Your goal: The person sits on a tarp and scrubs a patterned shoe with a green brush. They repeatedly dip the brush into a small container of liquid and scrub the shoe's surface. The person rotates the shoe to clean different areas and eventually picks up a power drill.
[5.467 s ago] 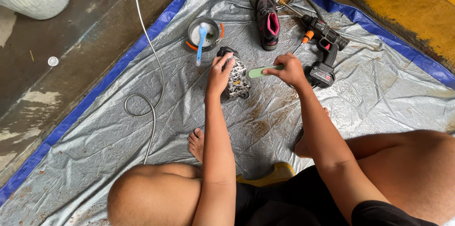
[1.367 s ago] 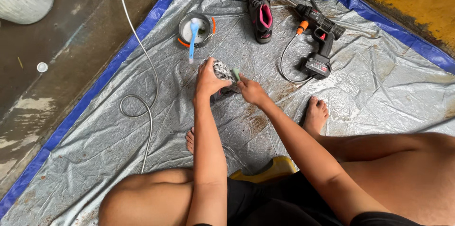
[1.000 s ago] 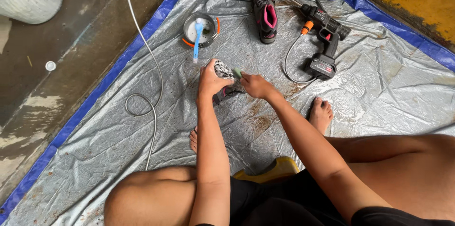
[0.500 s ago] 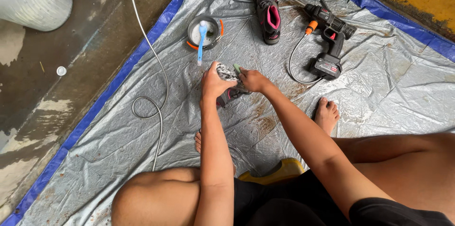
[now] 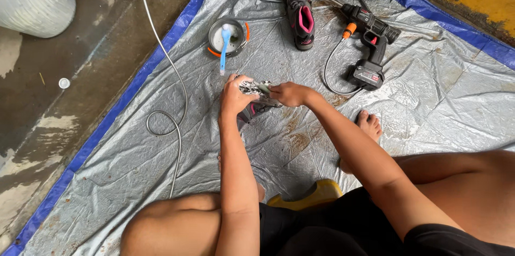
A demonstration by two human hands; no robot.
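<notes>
On the silver tarp (image 5: pixel 429 100) w/ blue edge: spray gun (image 5: pixel 370 41) and second shoe (image 5: pixel 299 14) lie apart, pot w/ blue brush (image 5: pixel 225 38) nearby. Shoe (image 5: pixel 252 100) sits centre, left hand (image 5: pixel 233 97) clamped round it. Right hand (image 5: pixel 289 94), out by the gun 5 s ago, now pinches a small brush against the shoe, so scrubbing looks underway.

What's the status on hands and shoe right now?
Left hand grips soapy shoe. Right hand on its far end, likely with a brush, mostly hidden. Bowl with blue brush, second shoe, cordless sprayer lie beyond, apart.
</notes>
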